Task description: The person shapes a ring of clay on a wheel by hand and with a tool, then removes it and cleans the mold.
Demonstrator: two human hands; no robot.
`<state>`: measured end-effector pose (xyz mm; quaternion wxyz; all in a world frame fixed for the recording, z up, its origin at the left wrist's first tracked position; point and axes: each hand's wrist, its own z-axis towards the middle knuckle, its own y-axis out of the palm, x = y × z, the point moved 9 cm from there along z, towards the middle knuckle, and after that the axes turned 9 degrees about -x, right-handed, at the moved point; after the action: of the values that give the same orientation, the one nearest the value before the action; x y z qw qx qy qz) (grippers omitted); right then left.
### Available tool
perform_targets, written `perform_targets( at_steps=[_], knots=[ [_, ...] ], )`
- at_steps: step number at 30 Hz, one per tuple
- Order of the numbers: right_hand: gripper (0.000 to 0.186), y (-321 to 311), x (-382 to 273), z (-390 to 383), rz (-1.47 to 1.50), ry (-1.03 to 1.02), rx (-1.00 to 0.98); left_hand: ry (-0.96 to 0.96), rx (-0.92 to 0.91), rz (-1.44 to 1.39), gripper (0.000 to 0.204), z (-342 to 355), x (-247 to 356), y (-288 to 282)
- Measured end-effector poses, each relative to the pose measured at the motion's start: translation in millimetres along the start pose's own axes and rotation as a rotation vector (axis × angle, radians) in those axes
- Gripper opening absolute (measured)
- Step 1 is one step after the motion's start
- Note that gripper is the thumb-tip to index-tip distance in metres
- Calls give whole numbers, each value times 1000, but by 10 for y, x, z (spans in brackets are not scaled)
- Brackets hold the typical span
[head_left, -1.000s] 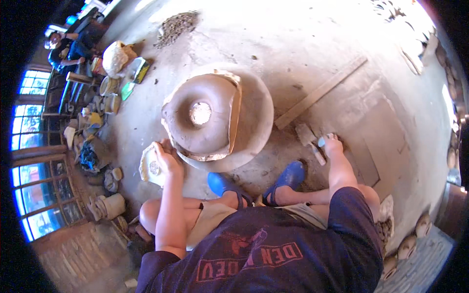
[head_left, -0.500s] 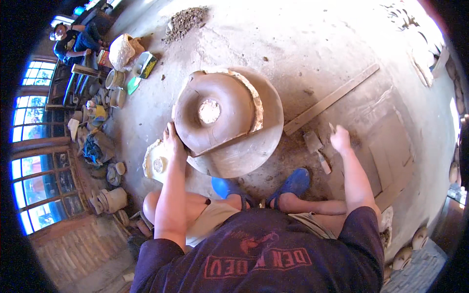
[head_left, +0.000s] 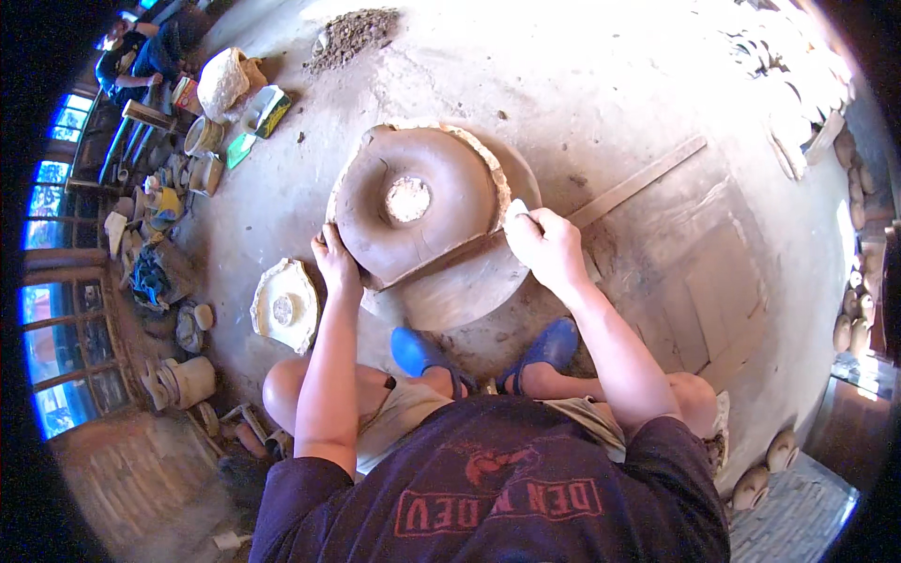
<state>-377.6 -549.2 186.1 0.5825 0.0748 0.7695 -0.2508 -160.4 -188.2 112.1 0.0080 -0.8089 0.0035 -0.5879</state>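
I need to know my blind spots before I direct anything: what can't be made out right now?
All in the head view:
- Small pale thing in the right hand: shape mostly hidden by the fingers.
- Left hand's contact with the clay ring: hidden by the hand itself.
- Clay ring's underside: hidden by its own body.
- Seated co-worker: too small, near the dark lens rim.
- Pale pieces, upper right: blurred by glare.
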Motion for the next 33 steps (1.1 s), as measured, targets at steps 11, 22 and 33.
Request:
perform_targets(
  at_steps=[11, 22, 33],
  knots=[
    [38, 74, -401, 221, -444, -104, 5, 97, 14, -10, 54, 8, -196, -66],
    [33, 69, -322, 378, -403, -86, 24, 196, -81, 231, 49, 122, -29, 8],
    [30, 94, -331, 448, -325, -82, -28, 104, -106, 74, 44, 313, 20, 65]
  ],
)
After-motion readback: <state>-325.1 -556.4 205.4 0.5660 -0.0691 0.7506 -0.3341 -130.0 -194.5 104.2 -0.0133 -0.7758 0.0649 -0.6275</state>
